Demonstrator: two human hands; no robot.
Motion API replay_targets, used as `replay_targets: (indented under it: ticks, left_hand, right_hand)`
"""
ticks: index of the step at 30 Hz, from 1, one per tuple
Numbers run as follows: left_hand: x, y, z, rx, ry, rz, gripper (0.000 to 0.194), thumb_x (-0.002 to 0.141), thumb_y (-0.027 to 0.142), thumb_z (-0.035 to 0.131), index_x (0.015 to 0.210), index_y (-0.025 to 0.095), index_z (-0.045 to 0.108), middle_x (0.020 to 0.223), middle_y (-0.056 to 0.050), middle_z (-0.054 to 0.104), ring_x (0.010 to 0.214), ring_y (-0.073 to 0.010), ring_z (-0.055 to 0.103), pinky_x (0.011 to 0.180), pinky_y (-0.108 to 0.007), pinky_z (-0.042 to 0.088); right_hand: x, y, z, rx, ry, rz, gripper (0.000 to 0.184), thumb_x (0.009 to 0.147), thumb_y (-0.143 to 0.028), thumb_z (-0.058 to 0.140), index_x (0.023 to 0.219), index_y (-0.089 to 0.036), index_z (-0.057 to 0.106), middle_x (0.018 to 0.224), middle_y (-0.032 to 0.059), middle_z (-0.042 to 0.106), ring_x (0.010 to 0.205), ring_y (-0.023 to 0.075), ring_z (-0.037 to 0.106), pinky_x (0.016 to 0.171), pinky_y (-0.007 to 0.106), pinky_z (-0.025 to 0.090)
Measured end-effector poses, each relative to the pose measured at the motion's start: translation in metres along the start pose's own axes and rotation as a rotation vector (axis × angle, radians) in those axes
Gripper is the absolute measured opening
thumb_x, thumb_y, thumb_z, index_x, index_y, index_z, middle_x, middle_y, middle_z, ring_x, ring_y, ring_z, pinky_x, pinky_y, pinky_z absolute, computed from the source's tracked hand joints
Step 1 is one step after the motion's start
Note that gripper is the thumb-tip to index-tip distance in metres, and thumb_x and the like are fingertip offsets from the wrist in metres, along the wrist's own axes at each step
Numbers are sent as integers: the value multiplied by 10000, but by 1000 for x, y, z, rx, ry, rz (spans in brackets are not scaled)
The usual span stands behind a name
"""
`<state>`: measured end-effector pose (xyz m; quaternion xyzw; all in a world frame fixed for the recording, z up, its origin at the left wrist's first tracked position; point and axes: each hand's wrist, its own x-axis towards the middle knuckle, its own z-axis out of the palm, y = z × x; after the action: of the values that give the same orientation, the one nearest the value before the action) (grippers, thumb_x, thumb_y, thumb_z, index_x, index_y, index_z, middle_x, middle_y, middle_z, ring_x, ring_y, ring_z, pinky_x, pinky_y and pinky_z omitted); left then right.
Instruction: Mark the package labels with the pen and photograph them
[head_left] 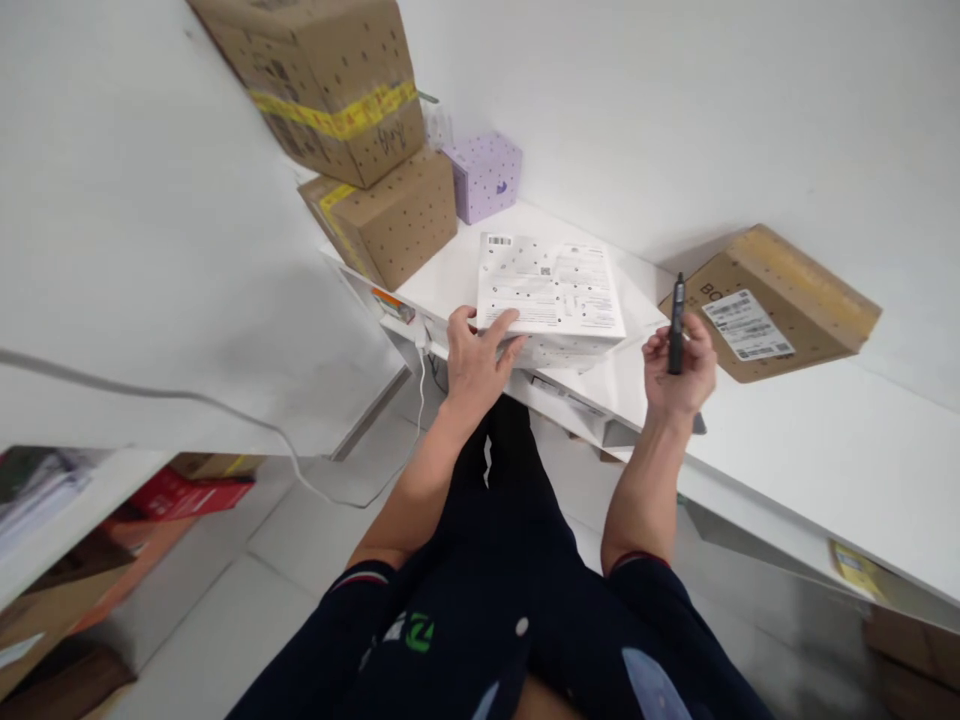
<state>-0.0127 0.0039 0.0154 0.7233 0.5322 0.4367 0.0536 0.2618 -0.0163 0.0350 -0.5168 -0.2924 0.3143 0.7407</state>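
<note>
A white printed parcel (551,290) lies on the white table (787,440) in front of me. My left hand (476,355) grips its near left corner, thumb on top and fingers under the edge. My right hand (679,365) hovers to the right of the parcel, fingers closed round a black pen (677,320) held upright. A brown cardboard box with a white shipping label (772,300) leans against the wall just right of the pen.
Two brown boxes with yellow tape (337,80) (390,220) are stacked at the back left, beside a small purple box (484,175). A white cable (225,410) runs across the left. Red and brown boxes (180,495) sit on the floor lower left.
</note>
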Motion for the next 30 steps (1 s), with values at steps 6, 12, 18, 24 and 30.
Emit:
replay_targets:
  ticks: [6, 12, 18, 24, 30]
  left_hand:
    - [-1, 9, 1, 1, -74, -59, 435, 973, 510, 528, 1320, 277, 650, 1216, -117, 362, 1052, -247, 442, 954, -414, 491]
    - [1, 12, -2, 43, -132, -116, 468, 963, 581, 500, 1333, 326, 632, 1207, -99, 368, 1018, -235, 436, 866, -372, 512]
    - [0, 12, -1, 78, -139, -129, 481, 963, 567, 506, 1342, 302, 642, 1214, -120, 378, 1022, -252, 459, 842, -374, 505]
    - [-1, 12, 1, 72, -129, -134, 517, 971, 602, 454, 1342, 297, 644, 1219, -128, 387, 1031, -260, 466, 827, -375, 508]
    - [-1, 11, 2, 70, -119, -129, 535, 973, 622, 421, 1339, 302, 645, 1219, -123, 395, 1018, -249, 465, 820, -359, 509]
  right_hand:
    - [-24, -47, 46, -91, -285, -355, 345, 761, -403, 680, 1082, -342, 569, 787, -29, 571, 734, 165, 622, 707, 340, 534]
    - [-21, -24, 105, -170, -305, -460, 226, 954, -514, 529, 998, -293, 530, 573, -100, 375, 448, 91, 439, 493, 239, 409]
    - [-6, -11, 131, -269, -578, -305, 340, 933, -547, 552, 1090, -249, 601, 748, -37, 645, 645, 104, 648, 625, 258, 540]
    - [-17, -8, 132, -245, -524, -235, 295, 907, -504, 612, 809, -235, 544, 571, -81, 562, 458, 68, 522, 465, 195, 424]
    - [-27, -4, 130, -377, -539, -345, 292, 916, -489, 607, 803, -220, 601, 595, -63, 575, 492, 75, 513, 482, 213, 406]
